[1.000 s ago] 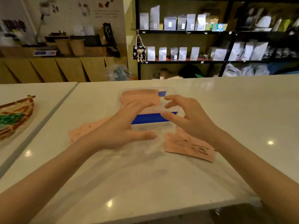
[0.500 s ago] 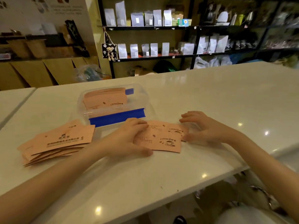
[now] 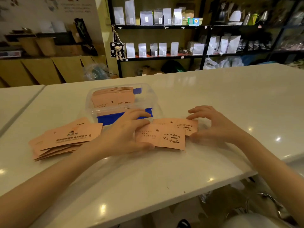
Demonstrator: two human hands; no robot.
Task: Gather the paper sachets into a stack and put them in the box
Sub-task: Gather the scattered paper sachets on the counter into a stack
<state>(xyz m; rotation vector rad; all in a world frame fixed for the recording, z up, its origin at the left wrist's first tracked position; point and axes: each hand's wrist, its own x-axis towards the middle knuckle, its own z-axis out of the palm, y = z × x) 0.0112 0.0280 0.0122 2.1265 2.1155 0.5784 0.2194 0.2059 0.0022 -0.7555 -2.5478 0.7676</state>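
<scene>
Two overlapping peach paper sachets (image 3: 164, 136) with a coffee-cup print lie on the white counter in front of me. My left hand (image 3: 125, 134) pinches their left edge, thumb under and fingers on top. My right hand (image 3: 213, 127) clasps the right end of the far sachet (image 3: 186, 126) between index finger and thumb. Behind my left hand stands a clear plastic box (image 3: 148, 97) with a blue latch (image 3: 113, 118). It holds a row of upright sachets (image 3: 113, 97). A loose fan of several more sachets (image 3: 65, 137) lies to the left.
The white counter (image 3: 213, 96) runs wide to the right, and its near edge is close to my arms. A seam separates a second counter (image 3: 16, 99) on the left. Dark shelves with white pouches (image 3: 162, 48) stand behind. A stool's metal frame (image 3: 269, 201) shows below the edge.
A second ago both hands were at the box. They came down to the two sachets right of it, and over the last half second they closed in on the sachets' ends.
</scene>
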